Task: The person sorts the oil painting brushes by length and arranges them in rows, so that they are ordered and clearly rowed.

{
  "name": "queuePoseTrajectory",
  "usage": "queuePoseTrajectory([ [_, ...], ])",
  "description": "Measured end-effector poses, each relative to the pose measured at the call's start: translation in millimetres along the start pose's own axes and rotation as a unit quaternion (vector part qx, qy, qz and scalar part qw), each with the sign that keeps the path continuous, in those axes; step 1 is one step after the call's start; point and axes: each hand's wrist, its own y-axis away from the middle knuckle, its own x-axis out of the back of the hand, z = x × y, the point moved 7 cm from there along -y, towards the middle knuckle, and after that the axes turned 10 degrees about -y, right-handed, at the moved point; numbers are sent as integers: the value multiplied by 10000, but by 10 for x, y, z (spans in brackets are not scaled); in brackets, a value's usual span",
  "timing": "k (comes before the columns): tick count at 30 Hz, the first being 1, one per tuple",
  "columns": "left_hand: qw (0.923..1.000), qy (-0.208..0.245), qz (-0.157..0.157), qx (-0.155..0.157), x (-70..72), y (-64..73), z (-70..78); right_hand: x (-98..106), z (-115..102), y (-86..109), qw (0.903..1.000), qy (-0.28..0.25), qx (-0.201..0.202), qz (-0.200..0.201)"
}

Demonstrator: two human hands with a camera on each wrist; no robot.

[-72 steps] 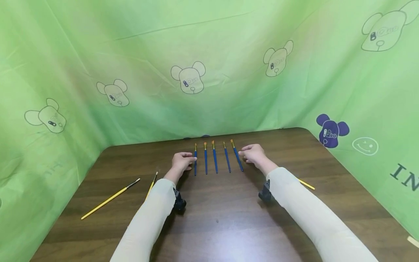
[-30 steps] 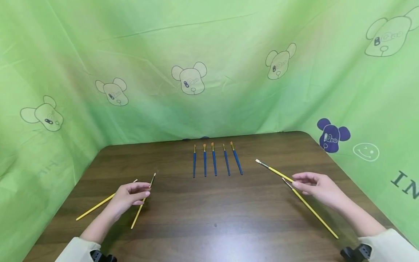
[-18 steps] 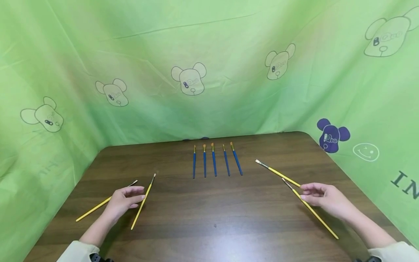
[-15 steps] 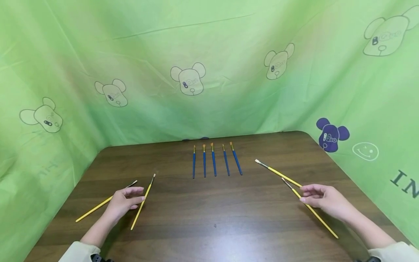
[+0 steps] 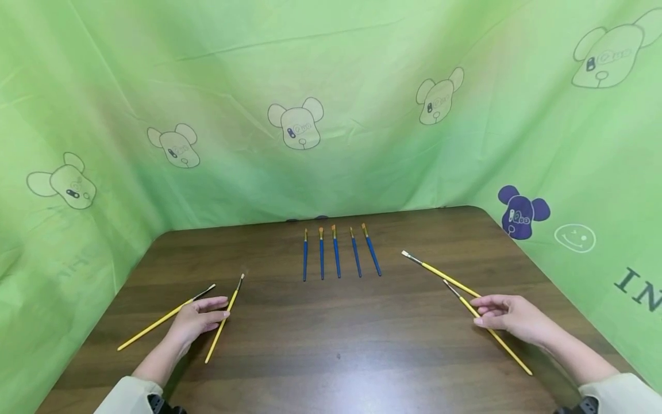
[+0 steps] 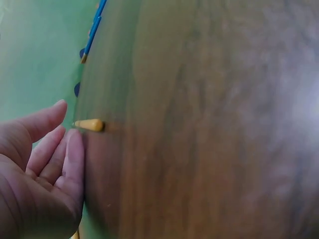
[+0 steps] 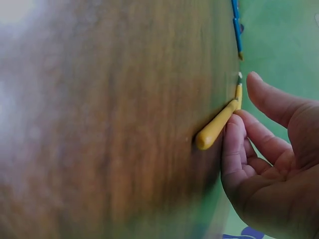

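Two yellow-handled paintbrushes lie on the left of the table, an outer paintbrush [image 5: 155, 325] and an inner paintbrush [image 5: 219, 333]. My left hand [image 5: 192, 322] is between them, fingertips right at the inner one's handle. In the left wrist view its thumb [image 6: 47, 119] stands apart from the fingers. On the right, two more yellow paintbrushes lie slanted, a farther paintbrush [image 5: 445, 276] and a nearer paintbrush [image 5: 507, 348]. My right hand [image 5: 512, 316] is beside them, overlapping both handles. The right wrist view shows its thumb [image 7: 271, 97] spread from the fingers, with nothing pinched.
Several blue-handled paintbrushes [image 5: 337, 259] lie side by side near the back of the brown wooden table [image 5: 331, 322], bristles away from me. A green patterned cloth [image 5: 227, 184] hangs behind and along both sides of the table.
Both hands have come back from the outer ends of the blue row and spread outward to the yellow paintbrushes. Over the last half second they hardly move.
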Motion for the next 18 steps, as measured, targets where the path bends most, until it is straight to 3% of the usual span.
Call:
queuePoseTrajectory([
  [9, 9989, -246, 258, -308, -28, 33, 60, -18, -36, -13, 9982, 594, -4, 87],
  [18, 9881, -1242, 707, -564, -37, 30, 109, -24, -31, -9, 9978, 647, -29, 155],
])
